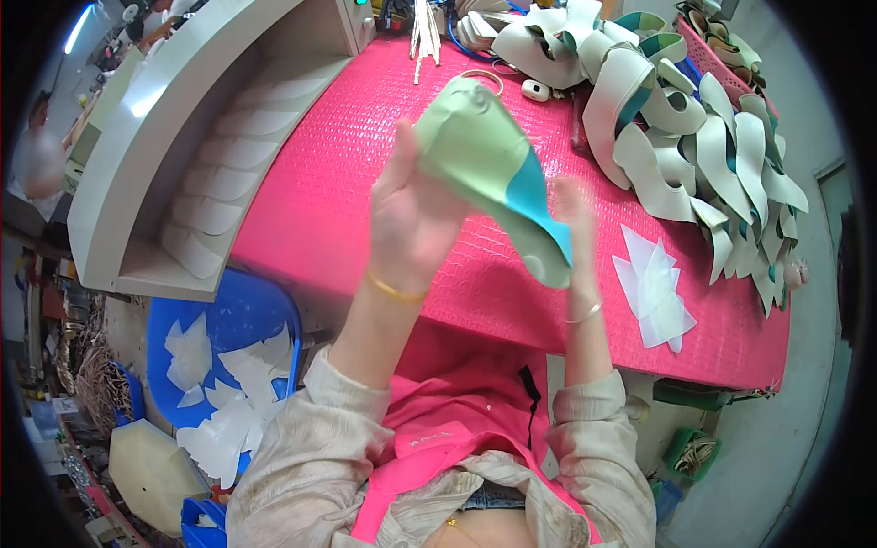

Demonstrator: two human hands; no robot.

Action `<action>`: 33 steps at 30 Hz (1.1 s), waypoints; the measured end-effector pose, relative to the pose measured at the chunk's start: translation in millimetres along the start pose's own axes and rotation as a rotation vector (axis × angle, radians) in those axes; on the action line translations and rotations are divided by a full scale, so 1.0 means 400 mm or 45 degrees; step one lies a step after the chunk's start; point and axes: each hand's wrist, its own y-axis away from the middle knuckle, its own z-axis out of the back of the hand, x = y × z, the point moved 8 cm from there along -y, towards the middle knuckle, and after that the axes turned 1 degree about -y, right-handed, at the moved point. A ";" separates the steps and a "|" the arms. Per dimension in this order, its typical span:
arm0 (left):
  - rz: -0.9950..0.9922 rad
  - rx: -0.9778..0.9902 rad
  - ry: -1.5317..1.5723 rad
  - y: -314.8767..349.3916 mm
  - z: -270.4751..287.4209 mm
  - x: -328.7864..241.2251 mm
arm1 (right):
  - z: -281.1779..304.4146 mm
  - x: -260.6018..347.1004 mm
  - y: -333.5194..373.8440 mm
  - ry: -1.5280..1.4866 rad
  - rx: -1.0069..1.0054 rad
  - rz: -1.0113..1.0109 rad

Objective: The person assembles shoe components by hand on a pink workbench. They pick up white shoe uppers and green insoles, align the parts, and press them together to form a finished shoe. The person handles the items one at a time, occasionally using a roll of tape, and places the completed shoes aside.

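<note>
A shoe upper (475, 137), pale green with a teal section, is held tilted above the pink table. It runs from a broad end at upper left to a narrow end at lower right. My left hand (416, 215) grips the broad end, thumb raised along its edge and the other fingers hidden by the upper. Against the narrow end is my right hand (577, 237), blurred, its thumb pointing up. Its other fingers do not show, so how it holds the upper is unclear.
Many white and teal uppers (662, 173) pile up at the right, near a pink basket (713, 59). Translucent white pieces (654, 292) lie on the pink table (320, 183). A grey curved-front machine (183, 110) holds a row of white pieces at left; a blue bin (164, 320) with scraps stands below.
</note>
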 end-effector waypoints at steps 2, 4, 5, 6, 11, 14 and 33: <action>-0.076 -0.004 -0.236 -0.022 -0.028 0.020 | 0.079 0.259 0.014 0.364 -0.324 0.581; -0.010 -0.041 -0.293 -0.032 -0.047 0.078 | 0.051 0.390 0.035 0.350 -0.228 0.728; 0.018 -0.059 -0.335 -0.034 -0.062 0.096 | 0.024 0.435 0.024 0.432 -0.193 0.750; -0.085 -0.042 -0.394 -0.048 -0.084 0.088 | 0.009 0.455 0.016 0.531 -0.164 0.774; 0.020 0.104 -1.027 -0.024 -0.080 0.084 | 0.096 0.337 -0.076 0.179 0.158 0.322; 0.189 0.151 -0.571 0.000 -0.122 0.116 | 0.138 0.181 -0.130 -1.043 0.174 -0.214; 0.388 0.652 -1.461 -0.054 -0.156 0.051 | 0.120 0.188 -0.099 -1.259 0.357 -0.285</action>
